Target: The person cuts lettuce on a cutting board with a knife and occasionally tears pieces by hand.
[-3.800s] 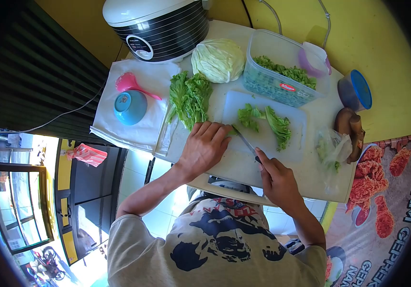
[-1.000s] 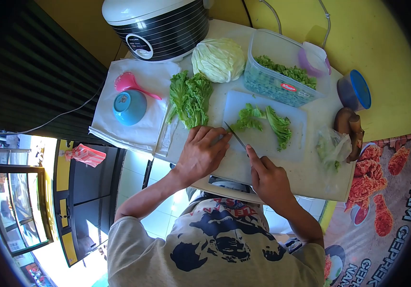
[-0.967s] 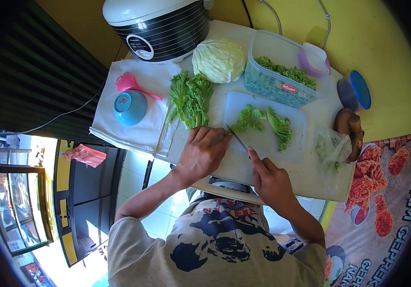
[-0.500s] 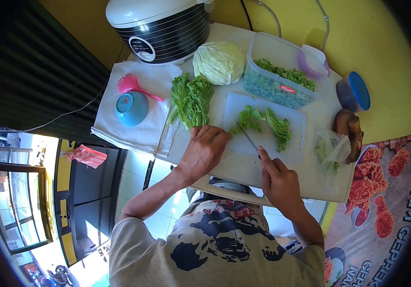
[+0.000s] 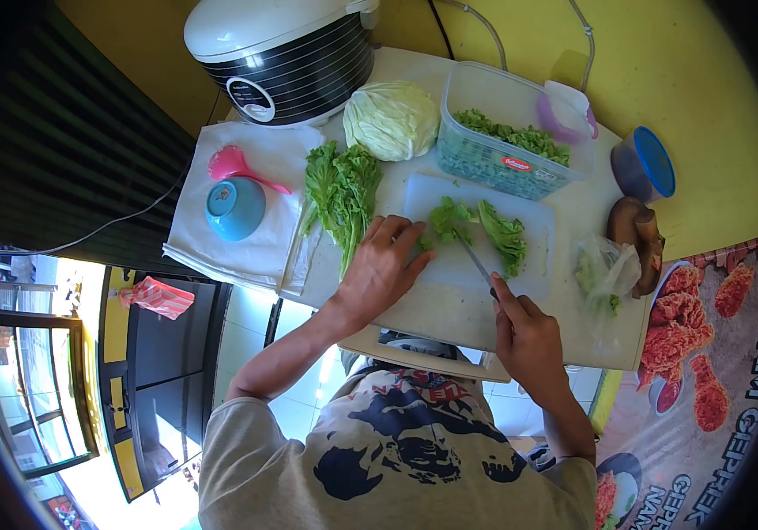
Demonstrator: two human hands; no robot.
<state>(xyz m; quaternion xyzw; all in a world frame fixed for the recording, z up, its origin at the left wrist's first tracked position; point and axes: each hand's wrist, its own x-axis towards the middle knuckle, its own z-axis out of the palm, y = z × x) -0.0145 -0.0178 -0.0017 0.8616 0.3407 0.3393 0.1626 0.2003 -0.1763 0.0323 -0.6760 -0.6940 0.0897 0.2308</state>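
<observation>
My right hand point(image 5: 529, 340) grips a knife point(image 5: 478, 258), its blade slanting up and left to the cut lettuce point(image 5: 454, 216) on the white cutting board point(image 5: 494, 274). Another lettuce piece point(image 5: 504, 237) lies just right of the blade. At the board's left edge is my left hand point(image 5: 383, 265), fingers bent and thumb apart, with no held thing showing; its fingertips are close to small green scraps. A bunch of leaf lettuce point(image 5: 343, 190) lies beyond that hand, its stems pointing toward me.
A cabbage point(image 5: 391, 121) and a clear tub point(image 5: 502, 168) of chopped greens stand behind the board. At left are a rice cooker point(image 5: 286, 79), blue bowl point(image 5: 235, 209) and pink ladle point(image 5: 242, 168). A plastic bag point(image 5: 604, 274) and blue-lidded container point(image 5: 644, 165) are at right.
My left hand has shifted slightly right and down, its thumb now apart from the fingers. The knife has moved a little right and down. The view has shifted slightly.
</observation>
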